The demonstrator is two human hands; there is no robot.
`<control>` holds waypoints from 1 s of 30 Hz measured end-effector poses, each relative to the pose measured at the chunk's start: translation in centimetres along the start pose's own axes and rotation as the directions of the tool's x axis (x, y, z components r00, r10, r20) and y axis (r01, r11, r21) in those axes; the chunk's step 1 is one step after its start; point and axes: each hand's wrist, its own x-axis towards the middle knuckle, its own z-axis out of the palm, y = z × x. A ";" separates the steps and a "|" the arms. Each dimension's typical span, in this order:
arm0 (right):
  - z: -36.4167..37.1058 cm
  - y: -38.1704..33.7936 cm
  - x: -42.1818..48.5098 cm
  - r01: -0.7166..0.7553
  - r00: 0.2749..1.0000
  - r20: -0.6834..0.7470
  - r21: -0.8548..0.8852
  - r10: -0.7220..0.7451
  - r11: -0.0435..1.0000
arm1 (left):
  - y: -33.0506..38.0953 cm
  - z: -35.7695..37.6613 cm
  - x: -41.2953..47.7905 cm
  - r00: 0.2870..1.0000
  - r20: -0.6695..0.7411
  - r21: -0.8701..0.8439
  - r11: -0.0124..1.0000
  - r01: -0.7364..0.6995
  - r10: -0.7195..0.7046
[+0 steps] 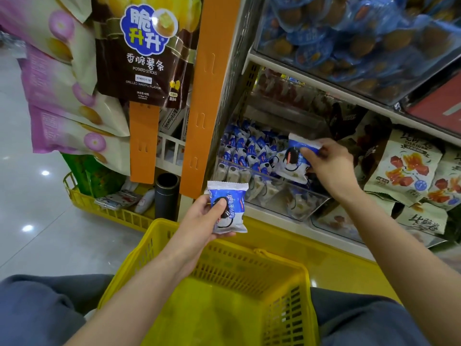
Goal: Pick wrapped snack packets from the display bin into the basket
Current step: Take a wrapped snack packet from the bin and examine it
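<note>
A clear display bin (272,182) on the lower shelf holds several blue-and-white wrapped snack packets (245,152). My right hand (326,168) pinches one such packet (291,162) by its top edge, just above the bin's right side. My left hand (203,216) grips a second packet (228,207) upright, above the far rim of the yellow basket (284,318). The basket sits on my lap below both hands, and I see nothing inside it.
An orange shelf post (202,96) stands left of the bin. Potato stick bags (144,48) hang at upper left. Beige snack bags (409,168) fill the shelf to the right. A second yellow basket (104,208) and a dark cylinder (166,196) stand on the floor.
</note>
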 end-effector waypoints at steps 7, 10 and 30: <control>3.2 1.7 2.3 0.011 0.916 0.367 -0.428 0.163 0.904 | 0.1 -0.1 0.0 1.000 0.011 0.018 1.000 -0.011 0.011; 4.0 1.5 2.6 0.062 0.887 0.437 -0.435 0.150 0.899 | 0.1 0.1 0.2 1.000 0.010 0.029 0.999 -0.018 0.018; 4.0 -2.0 -8.5 0.282 0.917 0.258 0.123 -0.305 0.951 | -0.9 0.8 -0.1 1.000 -0.017 0.149 0.989 -0.020 0.023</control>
